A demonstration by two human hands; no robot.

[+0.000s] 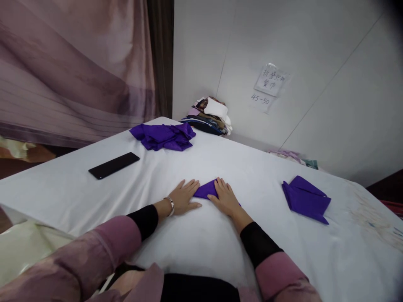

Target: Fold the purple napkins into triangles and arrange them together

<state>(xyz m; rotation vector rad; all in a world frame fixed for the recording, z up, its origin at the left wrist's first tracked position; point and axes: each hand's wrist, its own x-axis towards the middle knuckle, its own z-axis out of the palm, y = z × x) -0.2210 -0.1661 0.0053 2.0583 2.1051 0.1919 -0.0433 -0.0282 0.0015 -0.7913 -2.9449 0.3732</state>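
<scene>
While both forearms reach forward over the table covered in smooth white cloth (201, 239), the small, folded piece of glossy purple fabric (204, 190) lies on it directly in front of the person, between and partly under the two hands. The bare left hand (183, 199) is laid palm down and spread, its fingertips at the fabric's left end and its thumb apart from it on the white cloth. The bare right hand (225, 199) is also flattened, covering most of the right end, thumb away from the fingers. Neither hand pinches anything visible; the grip appears chosen to keep the layers flat and the piece from sliding.

The angular, folded purple fabric piece (305, 200) sits well apart to the right, probably to keep it clear of the working spot. The loose, crumpled heap of purple fabric (165, 136) lies at the far left, seemingly within reach of the left arm. The thin, black, rectangular slab (113, 165), possibly a phone, lies nearer, outside the left forearm's path.

Count: two hands; two separate folded purple pieces; one purple heap, its pieces not countable; one black slab; one silver-coloured metal bracelet (171, 206), on the left wrist.
</scene>
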